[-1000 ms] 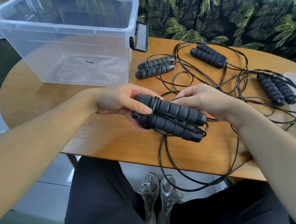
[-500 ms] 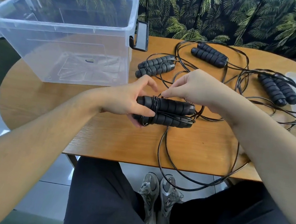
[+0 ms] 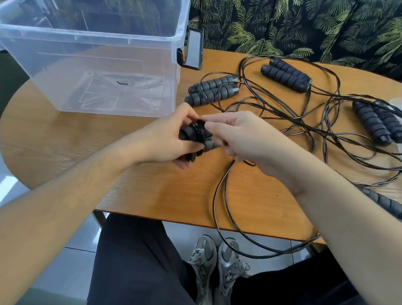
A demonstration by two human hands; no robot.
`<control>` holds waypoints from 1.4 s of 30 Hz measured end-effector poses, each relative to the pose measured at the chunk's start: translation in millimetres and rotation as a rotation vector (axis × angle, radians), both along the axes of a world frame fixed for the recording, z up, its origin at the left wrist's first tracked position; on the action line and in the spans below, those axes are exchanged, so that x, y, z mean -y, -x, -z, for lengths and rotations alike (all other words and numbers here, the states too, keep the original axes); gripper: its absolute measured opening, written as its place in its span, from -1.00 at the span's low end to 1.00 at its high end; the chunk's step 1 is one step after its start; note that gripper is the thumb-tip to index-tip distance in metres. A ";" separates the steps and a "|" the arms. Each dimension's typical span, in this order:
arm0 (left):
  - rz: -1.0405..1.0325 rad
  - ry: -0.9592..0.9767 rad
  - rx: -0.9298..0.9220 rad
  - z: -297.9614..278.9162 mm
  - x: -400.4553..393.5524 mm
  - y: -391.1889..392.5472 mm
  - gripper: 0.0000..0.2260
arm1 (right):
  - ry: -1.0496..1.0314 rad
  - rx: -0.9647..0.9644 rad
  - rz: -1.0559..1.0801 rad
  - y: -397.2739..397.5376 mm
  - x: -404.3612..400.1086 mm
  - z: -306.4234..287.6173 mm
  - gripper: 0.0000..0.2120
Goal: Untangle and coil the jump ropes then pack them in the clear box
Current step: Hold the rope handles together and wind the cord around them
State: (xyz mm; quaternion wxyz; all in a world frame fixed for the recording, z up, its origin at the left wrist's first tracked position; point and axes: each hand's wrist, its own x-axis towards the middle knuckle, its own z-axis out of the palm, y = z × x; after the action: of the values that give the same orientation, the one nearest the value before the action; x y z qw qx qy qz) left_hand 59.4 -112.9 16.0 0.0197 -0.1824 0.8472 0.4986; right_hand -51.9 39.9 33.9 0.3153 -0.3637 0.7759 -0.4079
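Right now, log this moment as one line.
step: coiling | left hand: grips handle pair | right hand: pinches cord | clear box: empty | three handle pairs on table

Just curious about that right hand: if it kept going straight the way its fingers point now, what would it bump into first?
The right hand points leftward at the held handles and already pinches the cord wrapped on them. Beyond those it would likely meet the left hand, then perhaps the clear box, though depth is unclear.

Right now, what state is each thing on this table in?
clear box: open, lidless, nothing inside.
held handles: gripped together in left hand, cord wound round them.
right hand: pinching the cord at the handles.
loose cords: tangled, one loop hanging off the table edge.
three handle pairs: lying on the table.
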 end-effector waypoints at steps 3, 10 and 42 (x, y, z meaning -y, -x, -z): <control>-0.148 -0.211 -0.053 10.5 -7.9 -0.3 -0.61 | 0.012 -0.069 -0.021 -3.9 -0.3 6.4 -0.68; -0.320 -0.906 -0.200 35.5 -7.4 -1.4 -0.53 | -0.031 -0.304 -0.011 1.4 -6.7 17.8 -0.79; 0.213 -1.104 -0.162 64.4 20.9 -4.6 -0.48 | -0.144 -0.746 -0.326 46.8 -21.2 23.9 -0.60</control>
State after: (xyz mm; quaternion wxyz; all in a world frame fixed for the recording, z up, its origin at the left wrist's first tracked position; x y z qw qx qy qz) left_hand 64.1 -133.8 -48.5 0.0972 -0.0195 0.4735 0.8752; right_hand -98.6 61.1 10.1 0.0976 -0.5815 0.7959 -0.1373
